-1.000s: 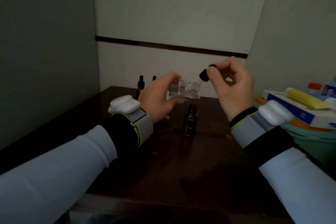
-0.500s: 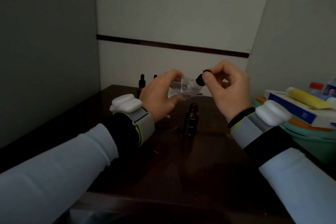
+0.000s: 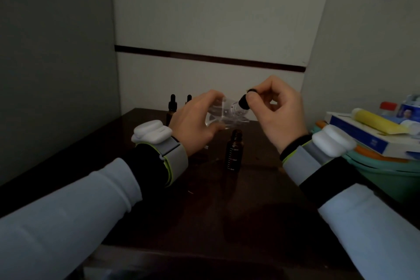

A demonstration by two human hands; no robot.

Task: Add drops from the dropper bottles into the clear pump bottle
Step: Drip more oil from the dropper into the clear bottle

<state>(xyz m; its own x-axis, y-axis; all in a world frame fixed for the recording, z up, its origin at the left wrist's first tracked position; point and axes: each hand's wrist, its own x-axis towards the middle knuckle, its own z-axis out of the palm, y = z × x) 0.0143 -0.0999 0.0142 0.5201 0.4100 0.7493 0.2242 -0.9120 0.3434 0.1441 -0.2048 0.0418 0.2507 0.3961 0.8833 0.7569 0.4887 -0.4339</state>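
R hand (image 3: 279, 116) pinches dropper (image 3: 243, 100) at mouth of clear bottle (image 3: 225, 114); L hand (image 3: 193, 120) holds the bottle tilted.

R thumb & forefinger pinch the dropper's black bulb. Its tip is hidden, prob. inside the neck so a squeeze sends drops straight in. L fingers wrap the clear bottle, held off the table (image 3: 227, 211) w/ mouth tipped toward 3 o'clock to meet the dropper. At 6 o'clock below, the open brown bottle (image 3: 234, 152) stands upright, prob. kept close for a refill. Two capped dropper bottles (image 3: 172, 107) wait at 10 o'clock by the wall. Box & yellow tube (image 3: 375, 119) sit piled at 3 o'clock.
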